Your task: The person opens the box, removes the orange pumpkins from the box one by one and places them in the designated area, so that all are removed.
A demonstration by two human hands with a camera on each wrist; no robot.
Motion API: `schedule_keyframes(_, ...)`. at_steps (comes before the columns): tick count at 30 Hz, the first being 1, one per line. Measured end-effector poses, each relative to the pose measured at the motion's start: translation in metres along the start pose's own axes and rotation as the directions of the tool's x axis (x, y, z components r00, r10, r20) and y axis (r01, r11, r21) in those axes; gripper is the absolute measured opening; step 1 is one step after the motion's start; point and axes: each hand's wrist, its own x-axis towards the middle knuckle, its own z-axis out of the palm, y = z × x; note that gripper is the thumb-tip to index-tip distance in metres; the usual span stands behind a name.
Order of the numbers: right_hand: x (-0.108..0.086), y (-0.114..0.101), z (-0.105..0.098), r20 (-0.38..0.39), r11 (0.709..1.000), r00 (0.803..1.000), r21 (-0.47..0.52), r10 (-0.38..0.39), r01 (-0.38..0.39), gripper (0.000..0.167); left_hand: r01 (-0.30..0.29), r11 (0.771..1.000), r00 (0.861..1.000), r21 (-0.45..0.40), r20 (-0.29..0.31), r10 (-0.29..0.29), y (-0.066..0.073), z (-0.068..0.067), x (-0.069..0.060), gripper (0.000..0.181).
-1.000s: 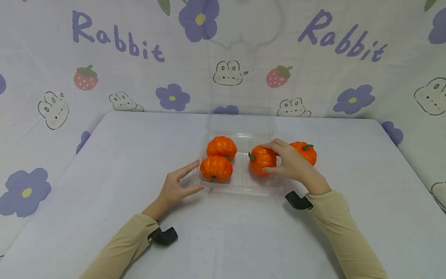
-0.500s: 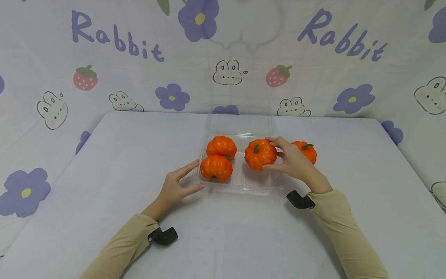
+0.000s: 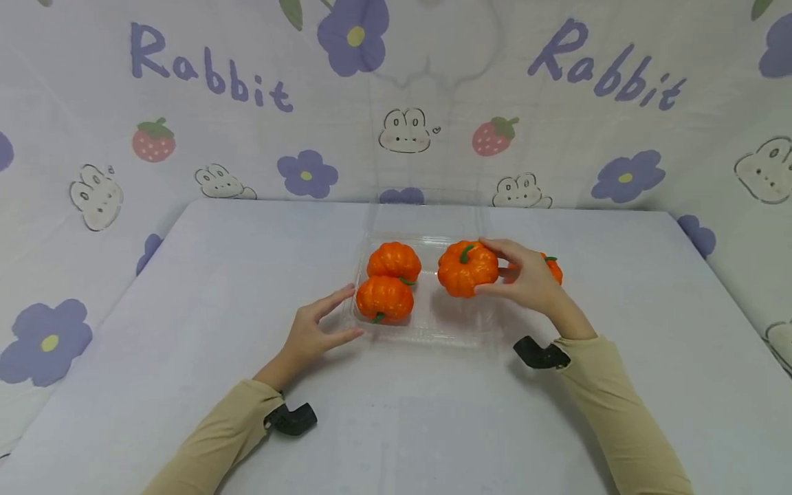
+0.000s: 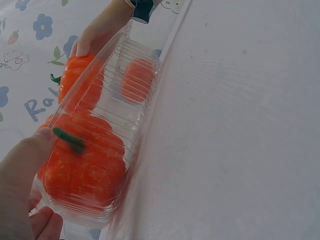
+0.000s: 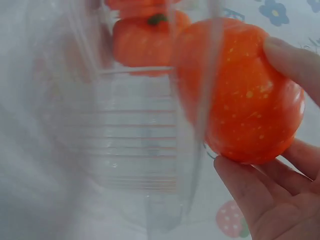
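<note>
My right hand [image 3: 533, 280] holds an orange toy pumpkin [image 3: 465, 273] with a green stem, thumb and fingers on its right side. This pumpkin hangs just above the right half of a clear plastic clamshell box [image 3: 427, 337]. In the right wrist view, the held pumpkin [image 5: 245, 95] is up close, behind the box's blurred wall. Two more toy pumpkins, a rear one [image 3: 394, 260] and a front one [image 3: 384, 300], sit in the box's left half. My left hand [image 3: 311, 335] touches the box's left front corner, its thumb and fingers spread apart.
Another toy pumpkin [image 3: 555, 269] stands on the white table [image 3: 396, 426] right of the box, partly hidden behind my right hand. The box's clear lid [image 3: 427, 216] stands raised at the back. A printed cloth [image 3: 247, 137] hangs behind the table.
My right hand has raised the pumpkin slightly and turned it, so its stem now points upward instead of left. Lately both have shifted a little right. My left hand has stayed in place.
</note>
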Motion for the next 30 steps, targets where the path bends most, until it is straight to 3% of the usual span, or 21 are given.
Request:
schedule_keyframes(11,-0.004,-0.010,-0.022,-0.029,0.996,0.998,0.065,0.057,-0.055,0.066,0.008,1.000,1.000,-0.011,-0.002,-0.008,-0.001,0.001,0.000,0.057)
schedule_keyframes(20,-0.010,-0.010,-0.039,-0.065,0.983,0.998,0.185,0.020,-0.008,0.061,0.010,1.000,1.000,0.004,0.000,-0.010,0.000,0.000,0.001,0.056)
schedule_keyframes(30,-0.015,-0.011,-0.056,-0.094,0.993,0.993,0.091,0.077,-0.069,0.066,-0.006,1.000,1.000,-0.008,-0.001,0.006,0.000,0.000,0.002,0.057)
